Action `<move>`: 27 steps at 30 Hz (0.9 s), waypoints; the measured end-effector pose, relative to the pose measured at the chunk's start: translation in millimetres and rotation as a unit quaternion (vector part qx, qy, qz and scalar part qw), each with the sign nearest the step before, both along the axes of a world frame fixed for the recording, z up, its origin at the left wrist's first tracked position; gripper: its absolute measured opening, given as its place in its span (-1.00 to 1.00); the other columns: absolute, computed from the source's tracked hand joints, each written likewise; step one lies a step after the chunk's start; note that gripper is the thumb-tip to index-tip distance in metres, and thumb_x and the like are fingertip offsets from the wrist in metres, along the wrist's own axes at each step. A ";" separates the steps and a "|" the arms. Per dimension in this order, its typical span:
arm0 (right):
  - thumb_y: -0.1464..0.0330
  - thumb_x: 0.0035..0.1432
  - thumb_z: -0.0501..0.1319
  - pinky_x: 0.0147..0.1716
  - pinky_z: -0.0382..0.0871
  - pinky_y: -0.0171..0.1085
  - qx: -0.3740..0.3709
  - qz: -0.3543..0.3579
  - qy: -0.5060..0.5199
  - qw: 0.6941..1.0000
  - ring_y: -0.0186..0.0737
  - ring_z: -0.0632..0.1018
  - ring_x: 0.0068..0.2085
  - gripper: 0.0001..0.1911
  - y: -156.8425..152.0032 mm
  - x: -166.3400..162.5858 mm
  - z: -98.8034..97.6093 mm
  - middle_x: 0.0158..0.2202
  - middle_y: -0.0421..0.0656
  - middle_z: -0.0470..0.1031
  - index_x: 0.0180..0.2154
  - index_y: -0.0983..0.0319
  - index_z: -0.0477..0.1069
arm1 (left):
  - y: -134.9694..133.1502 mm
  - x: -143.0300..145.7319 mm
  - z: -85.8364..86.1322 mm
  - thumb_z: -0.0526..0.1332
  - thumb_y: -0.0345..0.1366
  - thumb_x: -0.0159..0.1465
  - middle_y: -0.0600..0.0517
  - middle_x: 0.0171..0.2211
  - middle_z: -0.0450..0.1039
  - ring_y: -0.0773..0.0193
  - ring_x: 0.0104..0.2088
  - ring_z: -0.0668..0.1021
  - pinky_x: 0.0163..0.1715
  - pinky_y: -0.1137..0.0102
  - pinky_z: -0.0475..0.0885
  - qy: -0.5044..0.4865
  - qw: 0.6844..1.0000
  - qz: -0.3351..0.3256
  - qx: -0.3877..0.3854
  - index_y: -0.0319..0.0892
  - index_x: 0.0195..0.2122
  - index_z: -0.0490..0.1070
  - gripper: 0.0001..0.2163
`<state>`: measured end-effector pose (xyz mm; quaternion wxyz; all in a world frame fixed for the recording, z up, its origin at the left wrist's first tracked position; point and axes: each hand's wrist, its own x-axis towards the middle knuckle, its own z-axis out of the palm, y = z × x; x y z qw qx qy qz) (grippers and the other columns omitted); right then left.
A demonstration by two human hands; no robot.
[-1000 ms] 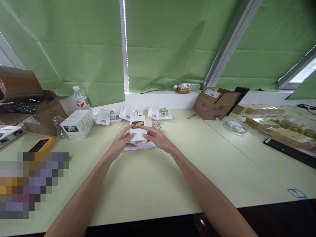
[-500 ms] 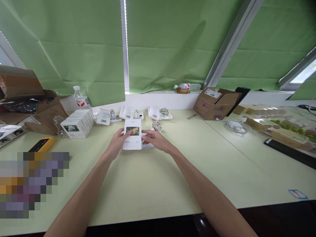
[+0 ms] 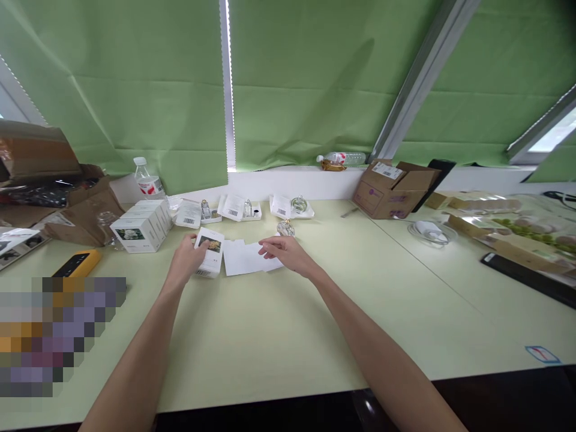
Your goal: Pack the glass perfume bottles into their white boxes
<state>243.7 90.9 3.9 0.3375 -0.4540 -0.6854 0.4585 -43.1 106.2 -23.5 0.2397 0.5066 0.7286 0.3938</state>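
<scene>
A white carton point(image 3: 209, 254) with a yellow flower picture is tilted in my left hand point(image 3: 186, 259), whose thumb lies across the picture. My right hand point(image 3: 284, 252) is over a white folded sheet point(image 3: 244, 258), its fingers pointing left and slightly apart. Nothing shows between those fingers; whether they touch the sheet I cannot tell. Just behind my right hand stands a round glass bottle point(image 3: 285, 228) with a gold-coloured neck, partly covered by the hand.
Along the back sit white trays with small glass bottles point(image 3: 299, 204) and barcoded cards point(image 3: 189, 213). Several white cartons point(image 3: 140, 230) stand in a row at left, near a yellow device point(image 3: 78, 264). A brown cardboard box point(image 3: 389, 191) and a coiled white cable point(image 3: 432, 231) are at right.
My left hand has carried the carton left and tilted it, uncovering more of the white sheet. My right hand has stayed nearly in place, now apart from the carton.
</scene>
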 end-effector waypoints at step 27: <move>0.20 0.13 0.15 -0.35 0.26 -0.23 0.174 -0.288 -0.139 0.932 -0.14 0.51 -0.40 -0.69 27.6 34.4 -13.9 -0.52 -0.12 0.54 -0.54 0.20 0.49 | -43.4 83.3 -3.8 0.06 -0.12 0.35 -0.11 0.08 0.41 -0.06 0.13 0.38 0.06 0.09 0.31 0.242 0.904 -0.321 0.145 -0.07 0.07 0.39 -0.67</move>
